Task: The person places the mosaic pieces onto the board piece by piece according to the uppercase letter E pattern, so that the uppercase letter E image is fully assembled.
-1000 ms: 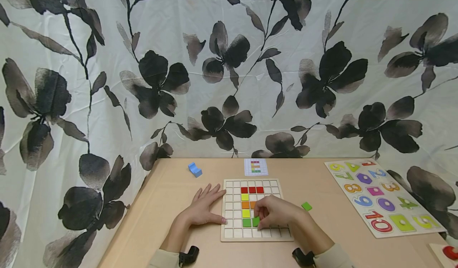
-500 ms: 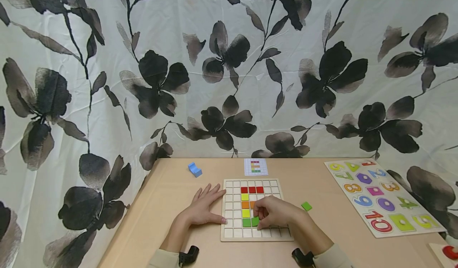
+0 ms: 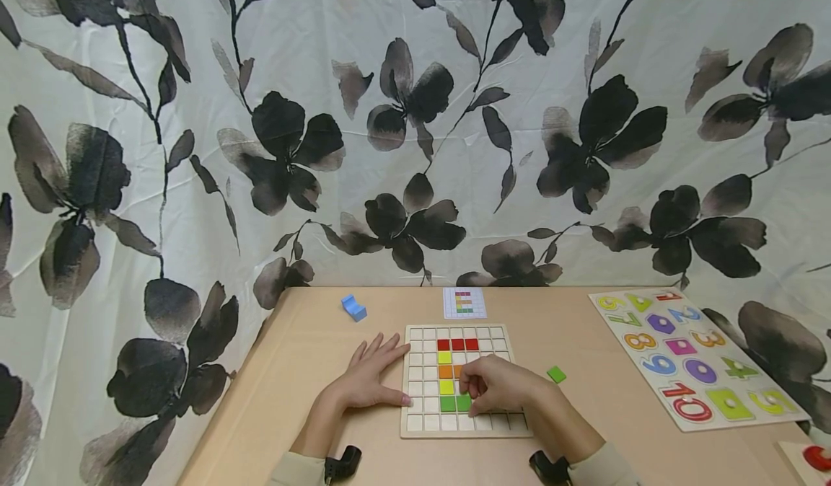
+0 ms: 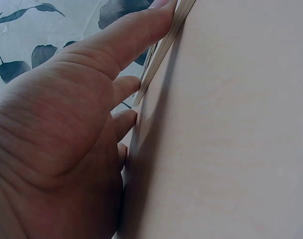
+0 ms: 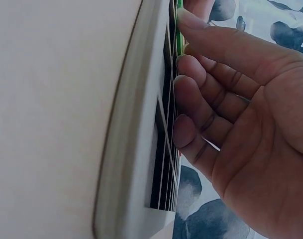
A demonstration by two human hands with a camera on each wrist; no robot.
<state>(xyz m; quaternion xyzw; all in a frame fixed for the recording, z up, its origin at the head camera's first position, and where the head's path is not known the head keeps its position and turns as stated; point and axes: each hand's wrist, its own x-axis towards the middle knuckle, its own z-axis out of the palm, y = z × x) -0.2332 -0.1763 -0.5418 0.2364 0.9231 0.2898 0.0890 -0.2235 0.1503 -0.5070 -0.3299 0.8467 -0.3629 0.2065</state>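
A light wooden grid board [image 3: 422, 422] lies on the table with coloured square tiles in some cells: red on top, then yellow, orange, yellow and green. My right hand [image 3: 503, 381], fingers curled, holds thumb and fingertips at a green tile [image 3: 463, 403], which sits flat beside another green tile [image 3: 447, 404]. In the right wrist view that tile shows as a thin green edge [image 5: 179, 31] by the thumb. My left hand [image 3: 363, 379] is spread flat on the table, its thumb and index finger touching the board's left edge. The right hand covers several cells.
One loose green tile [image 3: 556, 374] lies right of the board. Behind the board is a pattern card [image 3: 464, 303] with coloured squares. A blue block [image 3: 353, 308] is at back left. A number-and-shape puzzle board [image 3: 697, 356] lies on the right.
The green tile at my right fingertips has gone from slightly tilted to flat in its cell, shifting a little left. My left hand has stayed in place.
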